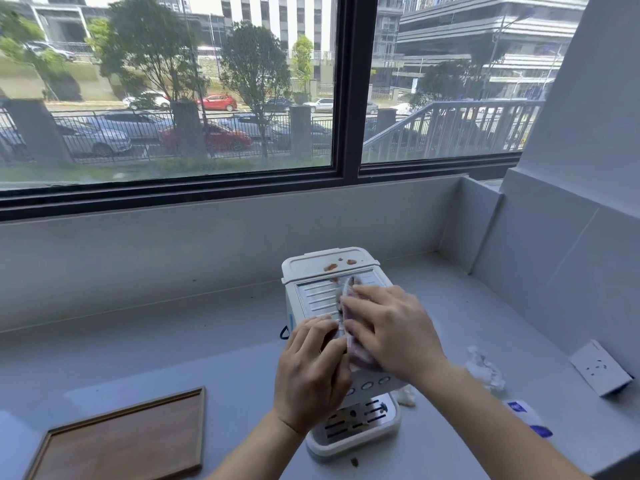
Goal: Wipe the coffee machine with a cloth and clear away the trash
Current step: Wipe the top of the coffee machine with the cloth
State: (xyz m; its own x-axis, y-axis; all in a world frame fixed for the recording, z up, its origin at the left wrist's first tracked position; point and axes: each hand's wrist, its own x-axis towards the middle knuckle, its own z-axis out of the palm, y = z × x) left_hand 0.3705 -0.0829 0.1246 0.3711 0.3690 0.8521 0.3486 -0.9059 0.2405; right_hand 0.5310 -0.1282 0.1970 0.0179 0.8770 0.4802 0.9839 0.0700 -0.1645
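A white coffee machine (313, 296) stands on the grey counter (173, 327), with brown stains on its top near the back edge. My right hand (391, 327) lies flat on a grey cloth (358, 356) and presses it onto the machine's ribbed top. My left hand (311, 365) rests on the machine's front left, fingers curved over the top edge beside the cloth. Crumpled white tissue (483, 370) lies on the counter to the right of the machine, and a smaller white scrap (405, 396) sits by the drip tray (356, 424).
A wooden tray (128, 441) lies at the front left. A white and blue packet (530, 417) is at the right, near a white socket box (599, 372). A small brown crumb (355, 462) lies before the machine. The window sill wall runs behind.
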